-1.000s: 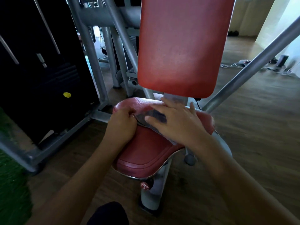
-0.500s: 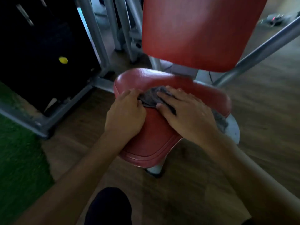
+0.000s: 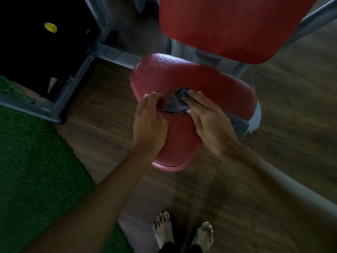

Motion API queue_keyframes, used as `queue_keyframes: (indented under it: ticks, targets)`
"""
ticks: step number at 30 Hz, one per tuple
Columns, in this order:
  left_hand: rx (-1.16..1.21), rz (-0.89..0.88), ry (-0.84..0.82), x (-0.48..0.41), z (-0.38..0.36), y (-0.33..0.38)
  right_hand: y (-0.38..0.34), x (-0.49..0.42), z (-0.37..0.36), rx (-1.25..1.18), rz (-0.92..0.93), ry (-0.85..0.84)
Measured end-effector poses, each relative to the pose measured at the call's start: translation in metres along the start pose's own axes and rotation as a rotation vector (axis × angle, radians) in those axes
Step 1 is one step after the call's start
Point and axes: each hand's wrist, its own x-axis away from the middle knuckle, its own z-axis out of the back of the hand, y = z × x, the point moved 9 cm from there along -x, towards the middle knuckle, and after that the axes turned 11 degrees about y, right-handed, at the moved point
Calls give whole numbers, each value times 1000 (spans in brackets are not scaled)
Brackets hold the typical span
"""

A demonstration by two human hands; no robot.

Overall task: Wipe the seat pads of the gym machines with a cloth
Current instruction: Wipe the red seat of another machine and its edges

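Observation:
A red seat pad fills the middle of the view, with the red back pad above it. On the seat's near half lies a dark grey cloth; part of it trails out under my wrist to the seat's right edge. My right hand presses flat on the cloth with straight fingers. Resting on the seat's left side is my left hand, its fingers loosely bent, right beside the cloth's left edge. Whether it holds the cloth does not show.
Grey steel frame bars and a black weight stack with a yellow pin stand to the left. Green turf covers the floor at lower left, wood floor elsewhere. My bare feet stand below the seat.
The view has tilted down, bringing my feet into sight. Both hands and the cloth have slid from the seat's back toward its near half.

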Motion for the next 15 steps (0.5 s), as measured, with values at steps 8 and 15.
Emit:
queue_keyframes:
  ticks: [8, 15]
  targets:
    - [-28, 67, -150, 32, 57, 30, -35, 43, 68, -139, -129, -78]
    - [3, -61, -293, 91, 139, 130, -88, 117, 207, -220, -301, 68]
